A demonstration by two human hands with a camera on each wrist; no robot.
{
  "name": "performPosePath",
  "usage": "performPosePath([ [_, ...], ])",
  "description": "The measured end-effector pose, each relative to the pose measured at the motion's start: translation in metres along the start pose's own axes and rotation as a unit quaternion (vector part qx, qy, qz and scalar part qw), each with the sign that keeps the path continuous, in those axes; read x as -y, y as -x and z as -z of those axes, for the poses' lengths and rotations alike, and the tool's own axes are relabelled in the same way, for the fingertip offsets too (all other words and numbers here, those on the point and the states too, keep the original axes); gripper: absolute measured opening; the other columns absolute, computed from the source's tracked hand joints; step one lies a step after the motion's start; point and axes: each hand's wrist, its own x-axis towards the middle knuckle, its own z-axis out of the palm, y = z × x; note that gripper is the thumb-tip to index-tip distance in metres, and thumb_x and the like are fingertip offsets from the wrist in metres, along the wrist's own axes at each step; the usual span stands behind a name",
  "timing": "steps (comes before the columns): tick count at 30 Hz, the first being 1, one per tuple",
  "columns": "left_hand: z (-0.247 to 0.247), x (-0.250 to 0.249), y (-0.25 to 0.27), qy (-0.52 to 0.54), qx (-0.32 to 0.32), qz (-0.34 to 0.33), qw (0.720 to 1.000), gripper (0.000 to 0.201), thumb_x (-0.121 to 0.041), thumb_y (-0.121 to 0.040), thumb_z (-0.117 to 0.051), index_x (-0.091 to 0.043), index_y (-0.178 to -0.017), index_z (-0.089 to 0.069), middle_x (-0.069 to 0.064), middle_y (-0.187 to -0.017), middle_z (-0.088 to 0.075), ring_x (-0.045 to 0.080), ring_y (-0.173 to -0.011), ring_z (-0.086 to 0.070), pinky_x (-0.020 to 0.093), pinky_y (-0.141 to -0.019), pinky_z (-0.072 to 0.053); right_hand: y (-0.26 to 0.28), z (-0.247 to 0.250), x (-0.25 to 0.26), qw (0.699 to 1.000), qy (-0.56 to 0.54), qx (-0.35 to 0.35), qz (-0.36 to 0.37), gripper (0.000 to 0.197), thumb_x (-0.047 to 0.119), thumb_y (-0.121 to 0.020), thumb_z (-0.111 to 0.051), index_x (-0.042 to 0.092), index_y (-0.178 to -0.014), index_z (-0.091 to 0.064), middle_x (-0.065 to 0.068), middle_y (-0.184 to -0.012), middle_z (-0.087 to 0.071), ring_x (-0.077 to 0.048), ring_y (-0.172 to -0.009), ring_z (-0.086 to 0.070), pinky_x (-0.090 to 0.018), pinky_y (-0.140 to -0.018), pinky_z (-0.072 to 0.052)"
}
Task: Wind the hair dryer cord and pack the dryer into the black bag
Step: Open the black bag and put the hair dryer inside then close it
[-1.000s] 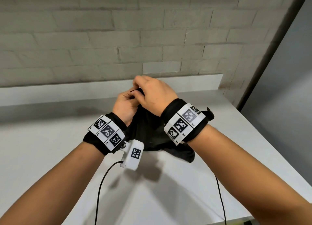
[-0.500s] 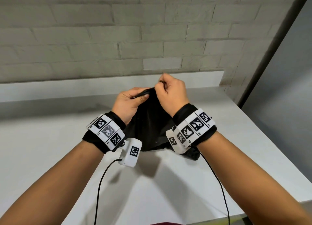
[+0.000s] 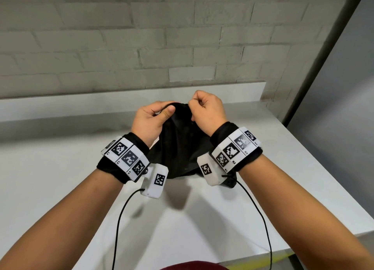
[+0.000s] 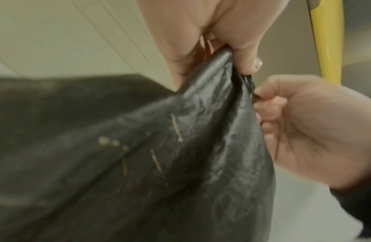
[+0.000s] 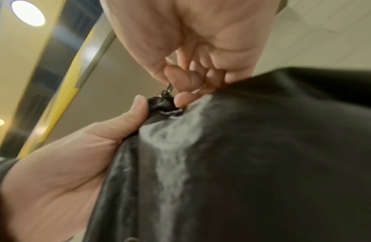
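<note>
The black bag (image 3: 178, 148) hangs just above the white counter, held up by its gathered top. My left hand (image 3: 166, 106) grips the bunched mouth between thumb and fingers; the left wrist view shows the thumb pressed on the fabric (image 4: 180, 163). My right hand (image 3: 192, 105), close on the right, pinches a thin black drawstring (image 5: 169, 88) coming out of the bag's top (image 5: 263, 147). The left hand (image 5: 139, 111) sits just below that pinch. No hair dryer or cord shows in any view.
The white counter (image 3: 60, 188) runs to a raised ledge (image 3: 81, 105) under a grey brick wall. Its right edge (image 3: 334, 188) drops off beside a dark slanted post (image 3: 323, 57). Thin black cables (image 3: 119, 219) hang from both wrist cameras.
My right hand has slid off the top of my left hand to the right, drawing the string sideways. The left hand kept its grip on the bag's mouth.
</note>
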Motion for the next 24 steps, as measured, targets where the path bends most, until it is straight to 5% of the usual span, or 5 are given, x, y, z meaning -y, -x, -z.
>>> performPosePath([
  [6,0.018,0.006,0.003,0.097,-0.016,0.081,0.992,0.047,0.002,-0.091,-0.048,-0.025,-0.066,-0.077,-0.011,-0.067,-0.074,-0.001,-0.066,-0.068,0.012,-0.068,-0.054,-0.001,0.027,-0.045,0.997,-0.019,-0.035,-0.073,0.034,0.005,-0.081,-0.046,0.02,-0.051,-0.046,0.003,-0.054,-0.052,-0.013,-0.058,-0.049,-0.026,-0.063,-0.04],
  [14,0.002,-0.026,-0.011,-0.15,-0.017,0.007,0.988,0.04,-0.011,-0.071,-0.058,-0.026,-0.108,-0.058,-0.009,-0.1,-0.054,0.01,-0.092,-0.053,0.022,-0.087,-0.044,-0.004,0.021,-0.039,0.999,-0.045,-0.012,-0.005,0.033,0.001,-0.08,-0.044,0.021,-0.055,-0.04,-0.007,-0.059,-0.043,-0.015,-0.059,-0.038,-0.015,-0.051,-0.032],
  [16,-0.008,-0.038,-0.012,-0.387,0.041,-0.057,0.919,0.053,-0.041,-0.071,-0.054,-0.034,-0.123,-0.054,-0.005,-0.122,-0.053,0.018,-0.115,-0.05,0.044,-0.106,-0.035,-0.003,0.02,-0.039,0.999,-0.045,-0.01,0.005,0.032,0.003,-0.079,-0.045,0.022,-0.054,-0.04,-0.004,-0.056,-0.041,-0.014,-0.057,-0.037,-0.017,-0.052,-0.032],
  [19,-0.027,-0.046,-0.012,-0.665,0.144,-0.077,0.729,0.052,-0.064,-0.083,-0.042,-0.042,-0.13,-0.047,-0.011,-0.136,-0.051,0.021,-0.13,-0.041,0.07,-0.107,-0.002,-0.001,0.019,-0.039,0.999,-0.046,-0.002,0.019,0.03,0.008,-0.078,-0.045,0.025,-0.054,-0.04,0.0,-0.054,-0.041,-0.013,-0.056,-0.037,-0.02,-0.053,-0.033],
  [24,-0.035,-0.034,-0.012,-0.63,0.129,-0.07,0.762,0.029,-0.041,-0.094,-0.043,-0.035,-0.111,-0.065,-0.01,-0.116,-0.063,0.018,-0.114,-0.055,0.056,-0.111,-0.01,0.003,0.027,-0.052,1.0,0.028,0.001,0.012,0.035,0.004,-0.081,-0.046,0.024,-0.053,-0.038,-0.005,-0.053,-0.042,-0.013,-0.052,-0.035,-0.018,-0.05,-0.031],
])
